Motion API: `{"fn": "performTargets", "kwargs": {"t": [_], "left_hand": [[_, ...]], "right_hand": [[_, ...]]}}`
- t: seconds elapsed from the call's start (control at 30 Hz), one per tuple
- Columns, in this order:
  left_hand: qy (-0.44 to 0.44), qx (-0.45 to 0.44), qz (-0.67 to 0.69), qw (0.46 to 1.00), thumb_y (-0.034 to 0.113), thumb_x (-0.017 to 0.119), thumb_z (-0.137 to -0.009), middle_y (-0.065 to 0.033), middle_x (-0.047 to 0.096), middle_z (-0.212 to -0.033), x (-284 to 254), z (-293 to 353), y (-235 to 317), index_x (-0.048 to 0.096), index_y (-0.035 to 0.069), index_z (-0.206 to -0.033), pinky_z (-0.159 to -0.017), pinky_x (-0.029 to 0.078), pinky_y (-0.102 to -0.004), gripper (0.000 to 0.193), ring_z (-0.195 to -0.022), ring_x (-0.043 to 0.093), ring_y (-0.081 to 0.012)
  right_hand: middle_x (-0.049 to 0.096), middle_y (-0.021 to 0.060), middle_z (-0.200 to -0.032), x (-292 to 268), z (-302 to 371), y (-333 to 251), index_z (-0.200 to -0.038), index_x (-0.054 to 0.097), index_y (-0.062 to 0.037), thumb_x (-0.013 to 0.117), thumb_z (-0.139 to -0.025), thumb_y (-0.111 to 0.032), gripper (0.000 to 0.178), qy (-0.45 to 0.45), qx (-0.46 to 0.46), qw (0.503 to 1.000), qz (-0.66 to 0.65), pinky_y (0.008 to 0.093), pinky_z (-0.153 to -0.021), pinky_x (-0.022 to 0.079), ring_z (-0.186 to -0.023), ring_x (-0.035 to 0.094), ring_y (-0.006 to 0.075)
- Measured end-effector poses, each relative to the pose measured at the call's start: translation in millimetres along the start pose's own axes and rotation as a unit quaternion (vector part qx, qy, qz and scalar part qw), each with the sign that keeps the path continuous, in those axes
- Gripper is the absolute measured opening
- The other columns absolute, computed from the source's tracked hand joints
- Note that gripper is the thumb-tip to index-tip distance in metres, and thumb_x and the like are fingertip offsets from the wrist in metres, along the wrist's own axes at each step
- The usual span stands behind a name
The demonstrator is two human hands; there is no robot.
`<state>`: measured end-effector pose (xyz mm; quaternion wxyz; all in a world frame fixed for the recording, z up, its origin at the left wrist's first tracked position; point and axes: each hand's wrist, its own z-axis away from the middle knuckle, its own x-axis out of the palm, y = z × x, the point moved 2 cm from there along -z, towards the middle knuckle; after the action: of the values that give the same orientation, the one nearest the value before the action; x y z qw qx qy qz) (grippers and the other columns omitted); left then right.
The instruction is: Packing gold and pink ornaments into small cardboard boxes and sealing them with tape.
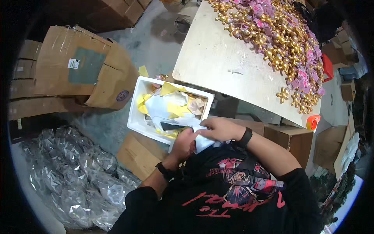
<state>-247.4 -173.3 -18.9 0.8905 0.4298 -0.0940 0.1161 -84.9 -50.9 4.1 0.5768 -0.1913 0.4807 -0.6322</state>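
Note:
Close to my body, just over the near edge of a white plastic bin, both hands work on a pale bluish-white sheet. My right hand pinches the sheet from the right. My left hand is closed on its left side, with its fingertips partly hidden. Whether the sheet is paper or thin plastic I cannot tell. Inside the bin lie crumpled white sheets and yellow paper scraps. A dark flat piece shows beside my left hand.
A pale table ahead right carries a heap of shiny gold balloon-dog-like figures with pink cards. An orange tape roll sits at its corner. Cardboard boxes stand left, above a pile of clear plastic wrapping. Another carton stands right.

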Motion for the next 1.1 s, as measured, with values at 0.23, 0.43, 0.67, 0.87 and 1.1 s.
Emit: {"fn": "performTargets", "kwargs": {"t": [0.23,0.43,0.67,0.87,1.1], "left_hand": [[-0.036,-0.058,0.248,0.966,0.035,0.039,-0.103,-0.0152,0.061,-0.116,14,-15,5,0.048,0.002,-0.127,-0.091,0.049,-0.0378,0.042,-0.102,0.062,-0.025],[-0.13,-0.142,0.348,0.918,0.06,0.027,-0.098,-0.0201,0.055,-0.128,15,-38,-5,0.04,-0.003,-0.136,-0.102,0.042,-0.0463,0.074,-0.118,0.055,-0.0336],[0.057,-0.022,-0.321,0.945,0.036,0.055,-0.093,-0.0319,0.057,-0.118,-8,-43,-11,0.055,-0.007,-0.118,-0.091,0.047,-0.0449,0.049,-0.107,0.058,-0.0415],[0.063,0.288,-0.585,0.756,0.012,0.06,-0.076,-0.0263,0.06,-0.093,48,-10,73,0.062,-0.005,-0.098,-0.08,0.046,-0.0485,0.028,-0.093,0.058,-0.0427],[-0.097,0.297,-0.653,0.69,0.021,0.061,-0.074,-0.0221,0.061,-0.115,98,-5,79,0.064,-0.002,-0.108,-0.099,0.034,-0.0579,0.041,-0.113,0.051,-0.0438]], "right_hand": [[0.065,0.0241,-0.104,-8,20,4,-0.12,0.058,-0.001,0.065,-0.087,-0.036,0.049,0.019,-0.049,0.999,-0.006,0.0408,-0.082,0.051,-0.094,0.064,0.0377],[0.065,0.0243,-0.105,-12,34,-4,-0.127,0.057,-0.0043,0.07,-0.083,-0.027,0.051,0.022,-0.067,0.997,0.019,0.0416,-0.085,0.05,-0.094,0.064,0.0374],[0.066,0.0221,-0.103,-5,39,-4,-0.125,0.058,-0.0068,0.066,-0.088,-0.033,0.046,-0.062,-0.009,0.998,0.03,0.0409,-0.083,0.051,-0.09,0.066,0.0358],[0.064,0.0253,-0.108,-25,45,-23,-0.132,0.044,0.0058,0.066,-0.089,-0.04,0.067,0.141,0.026,0.987,-0.078,0.0406,-0.083,0.052,-0.098,0.065,0.0348],[0.062,0.0268,-0.088,-61,54,-81,-0.114,0.051,0.0077,0.072,-0.077,-0.049,0.071,0.31,0.021,0.932,0.188,0.0448,-0.074,0.053,-0.081,0.064,0.042]]}}
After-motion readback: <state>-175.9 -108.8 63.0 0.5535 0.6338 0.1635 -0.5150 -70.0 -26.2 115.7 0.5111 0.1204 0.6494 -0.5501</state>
